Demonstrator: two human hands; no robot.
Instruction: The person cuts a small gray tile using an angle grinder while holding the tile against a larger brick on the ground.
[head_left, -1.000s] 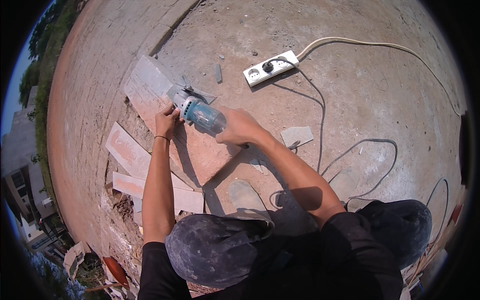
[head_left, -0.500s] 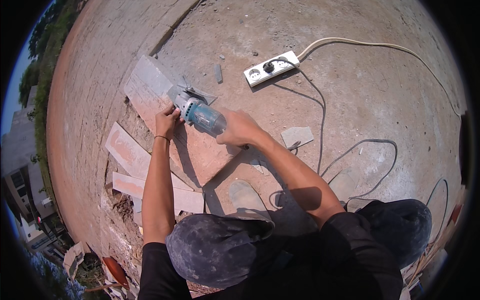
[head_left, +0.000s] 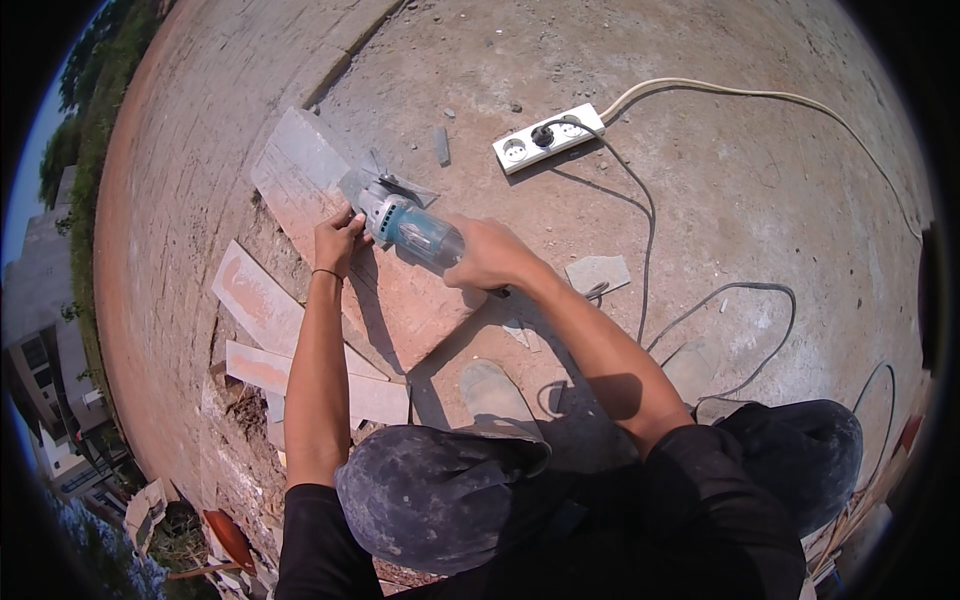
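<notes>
Around you: a white power strip [head_left: 548, 139] lies far right of the work, one black plug in it, its pale cable [head_left: 770, 97] running off right. The grinder's black cord [head_left: 640, 250] loops across the ground on the right. One small stone offcut [head_left: 598, 273] lies just beside your right wrist. Two loose slabs [head_left: 262, 300] lie left and near (possibly more under the debris).

The angle grinder [head_left: 405, 222] sits on the big pinkish tile [head_left: 345, 230], long axis running near-right to far-left, disc end pointing far-left.

Your right hand [head_left: 485, 255] is wrapped around the teal body. Your left hand [head_left: 338, 240] rests on the tile, fingers curled, touching the grinder's head.
</notes>
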